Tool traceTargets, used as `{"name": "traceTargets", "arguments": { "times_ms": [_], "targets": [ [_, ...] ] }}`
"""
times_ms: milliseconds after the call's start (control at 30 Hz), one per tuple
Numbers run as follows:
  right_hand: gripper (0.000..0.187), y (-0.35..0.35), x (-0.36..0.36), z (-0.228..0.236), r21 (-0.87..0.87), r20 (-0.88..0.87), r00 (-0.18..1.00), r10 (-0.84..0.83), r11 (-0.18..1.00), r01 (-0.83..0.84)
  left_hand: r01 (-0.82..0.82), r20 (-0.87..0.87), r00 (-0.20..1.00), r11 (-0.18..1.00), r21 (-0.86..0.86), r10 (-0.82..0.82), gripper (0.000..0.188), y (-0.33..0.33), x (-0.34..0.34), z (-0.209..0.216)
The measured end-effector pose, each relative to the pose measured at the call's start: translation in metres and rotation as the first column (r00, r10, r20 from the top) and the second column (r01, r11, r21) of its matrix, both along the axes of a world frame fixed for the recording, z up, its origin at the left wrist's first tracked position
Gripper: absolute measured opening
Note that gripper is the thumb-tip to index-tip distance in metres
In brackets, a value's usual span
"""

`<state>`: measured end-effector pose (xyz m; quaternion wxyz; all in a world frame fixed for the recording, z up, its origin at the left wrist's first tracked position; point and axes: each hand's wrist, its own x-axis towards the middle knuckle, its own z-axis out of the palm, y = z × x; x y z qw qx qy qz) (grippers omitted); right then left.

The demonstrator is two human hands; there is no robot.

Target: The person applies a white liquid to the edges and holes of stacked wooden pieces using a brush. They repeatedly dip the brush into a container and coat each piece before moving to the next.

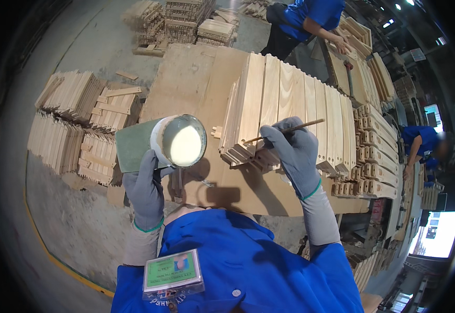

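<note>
My left hand point(146, 190), in a grey glove, is wrapped round a grey-green cup point(135, 145) tilted with its mouth toward me; a creamy white liquid point(186, 146) shows inside. My gloved right hand point(299, 156) pinches a thin wooden stick point(310, 124). The stick's left tip points at the near left end of a row of pale wooden slats point(285, 88) with notched, drilled ends. Whether that tip touches the wood, I cannot tell. The slats lie on a brown board-topped table point(191, 78), just beyond my right hand.
More drilled wooden pieces point(376, 151) are stacked at the right. Slat piles point(71, 94) stand on the floor at the left, others point(188, 21) at the far side. A co-worker in blue point(316, 18) handles wood at a far bench; another person point(420, 143) works at the right.
</note>
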<state>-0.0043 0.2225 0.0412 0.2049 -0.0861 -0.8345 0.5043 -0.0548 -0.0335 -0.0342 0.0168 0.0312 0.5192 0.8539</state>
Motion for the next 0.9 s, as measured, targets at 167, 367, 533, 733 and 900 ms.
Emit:
{"name": "traceTargets", "arguments": {
  "times_ms": [167,367,533,733,900],
  "targets": [
    [0.015,0.005,-0.009,-0.016,0.077,-0.016,0.999,0.048,0.996,-0.047,-0.062,0.037,0.998,0.997,0.054,0.060,0.026,0.002,0.000,0.007],
    [0.017,0.016,-0.005,-0.009,0.120,-0.020,1.000,-0.021,0.993,0.023,-0.030,0.016,0.999,0.999,-0.036,0.031,0.029,-0.008,0.001,-0.007],
    [0.018,0.010,-0.003,-0.015,0.125,0.039,0.998,0.043,0.991,-0.047,-0.043,0.016,0.999,0.999,-0.006,0.044,0.030,-0.006,-0.001,-0.011],
    [0.017,0.011,-0.004,-0.017,0.209,0.035,0.999,0.032,0.977,-0.039,-0.036,0.015,0.999,0.999,-0.025,0.037,0.030,-0.007,-0.002,-0.007],
    [0.017,0.005,-0.008,-0.010,0.143,0.057,0.997,0.053,0.988,-0.060,-0.042,0.027,0.999,0.999,-0.005,0.042,0.030,-0.007,-0.003,-0.010]
  ]
}}
